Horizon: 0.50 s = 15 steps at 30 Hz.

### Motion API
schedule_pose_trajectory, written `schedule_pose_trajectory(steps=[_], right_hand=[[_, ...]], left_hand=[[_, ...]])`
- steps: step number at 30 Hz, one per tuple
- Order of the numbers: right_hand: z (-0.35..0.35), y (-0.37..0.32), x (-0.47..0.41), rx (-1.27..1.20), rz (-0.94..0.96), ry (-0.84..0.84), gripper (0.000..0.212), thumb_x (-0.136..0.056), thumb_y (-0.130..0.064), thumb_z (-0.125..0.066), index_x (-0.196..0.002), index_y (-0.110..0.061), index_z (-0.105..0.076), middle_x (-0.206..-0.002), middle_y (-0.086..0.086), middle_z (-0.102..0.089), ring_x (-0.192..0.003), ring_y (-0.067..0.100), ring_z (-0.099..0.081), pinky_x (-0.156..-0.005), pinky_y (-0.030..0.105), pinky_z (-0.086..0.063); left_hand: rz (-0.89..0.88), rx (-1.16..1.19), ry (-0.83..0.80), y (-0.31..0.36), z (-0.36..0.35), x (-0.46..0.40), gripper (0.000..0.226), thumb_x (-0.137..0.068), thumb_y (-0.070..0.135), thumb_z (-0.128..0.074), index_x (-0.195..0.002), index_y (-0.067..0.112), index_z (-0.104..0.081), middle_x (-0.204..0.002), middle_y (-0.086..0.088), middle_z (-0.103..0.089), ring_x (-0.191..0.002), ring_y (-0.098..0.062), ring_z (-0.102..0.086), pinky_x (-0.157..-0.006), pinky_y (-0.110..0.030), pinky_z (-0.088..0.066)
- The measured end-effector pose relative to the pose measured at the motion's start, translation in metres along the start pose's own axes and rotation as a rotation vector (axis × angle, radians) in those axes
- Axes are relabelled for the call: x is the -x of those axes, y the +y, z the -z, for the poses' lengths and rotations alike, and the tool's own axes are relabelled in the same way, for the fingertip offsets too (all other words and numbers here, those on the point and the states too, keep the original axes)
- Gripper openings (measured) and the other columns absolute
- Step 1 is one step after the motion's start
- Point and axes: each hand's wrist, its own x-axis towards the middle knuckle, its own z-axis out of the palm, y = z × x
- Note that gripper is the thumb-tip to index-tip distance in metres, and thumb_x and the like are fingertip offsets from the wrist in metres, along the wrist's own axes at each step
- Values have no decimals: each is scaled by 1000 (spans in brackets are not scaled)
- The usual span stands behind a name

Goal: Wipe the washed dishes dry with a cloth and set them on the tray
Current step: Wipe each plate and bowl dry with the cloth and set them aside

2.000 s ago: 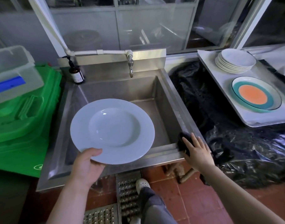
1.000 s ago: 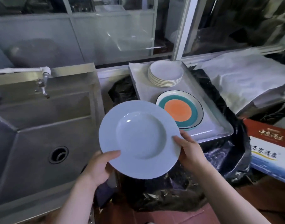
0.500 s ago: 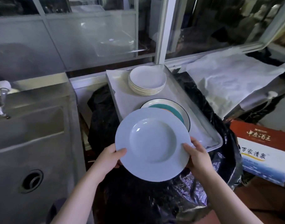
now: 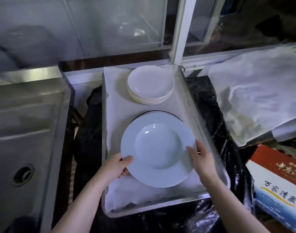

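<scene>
Pale blue plate [image 4: 158, 149] now over tray [image 4: 209, 137]

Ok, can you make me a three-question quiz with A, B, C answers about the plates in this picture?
1. Where is the pale blue plate?
A. in the sink
B. over the tray
C. on the box

2. How many hands hold it?
A. none
B. one
C. two

3. What do the small white plates look like?
A. stacked
B. scattered
C. broken

Answers:
1 B, it sits above the lined tray, covering a dark-rimmed plate.
2 C, the left hand and right hand grip opposite rims.
3 A, they form one neat pile at the tray's far end.
</scene>
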Motion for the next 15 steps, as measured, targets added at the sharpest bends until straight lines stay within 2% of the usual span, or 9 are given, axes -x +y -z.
schedule_pose_trajectory(steps=[4, 6, 8, 10, 11, 12, 15], right_hand=[[2, 9, -23, 29, 57, -58, 13, -89, -16, -58, -78, -23, -57, -67, -6, -59, -61, 9, -48, -56, 28, -39], [2, 13, -30, 52, 104, -81, 23, -89, -15, -58, -71, -26, -50, -60, -12, -52, -57, 5, -41, -50, 19, -33], [2, 15, -35, 57, 137, -94, 25, -90, -14, -58, -73, -30, -51, -62, -18, -52, -59, 4, -43, -50, 12, -34], [0, 15, -37, 77, 167, -102, 28, -91, -12, -56, -93, -39, -63, -79, -23, -60, -76, -4, -53, -65, 4, -38], [-1, 15, -38, 96, 186, -105, 33, -92, -10, -54, -109, -35, -67, -90, -15, -63, -87, -6, -53, -74, 3, -37], [-2, 15, -39, 103, 200, -104, 36, -93, -8, -53, -117, -32, -66, -95, -8, -64, -94, -5, -52, -79, 2, -36], [-3, 15, -40, 75, 210, -92, 37, -94, -7, -54, -123, -29, -64, -97, -3, -63, -97, -3, -51, -83, 2, -35]], left_hand=[[38, -40, 53, 9, -10, -10, 16, -96, 31, -53, -91, 22, -65, -58, 9, -63, -45, 1, -51, -46, -16, -38], [65, -54, 75, 10, -13, -13, 16, -96, 32, -53, -90, 23, -65, -58, 7, -64, -45, 1, -52, -47, -18, -39], [86, -59, 86, 10, -15, -16, 16, -95, 32, -54, -87, 23, -64, -54, 8, -61, -43, 0, -51, -46, -19, -39], [106, -64, 93, 10, -17, -18, 17, -95, 32, -54, -87, 20, -65, -52, 7, -61, -43, -2, -51, -46, -19, -40], [115, -66, 99, 10, -17, -20, 18, -95, 33, -55, -88, 19, -65, -53, 7, -62, -43, -2, -52, -46, -19, -40], [121, -66, 105, 11, -17, -21, 19, -95, 34, -55, -89, 19, -65, -54, 7, -63, -44, -3, -53, -46, -19, -41], [112, -45, 107, 14, -16, -24, 19, -95, 32, -55, -89, 15, -64, -53, 5, -61, -46, -8, -52, -46, -21, -40]])
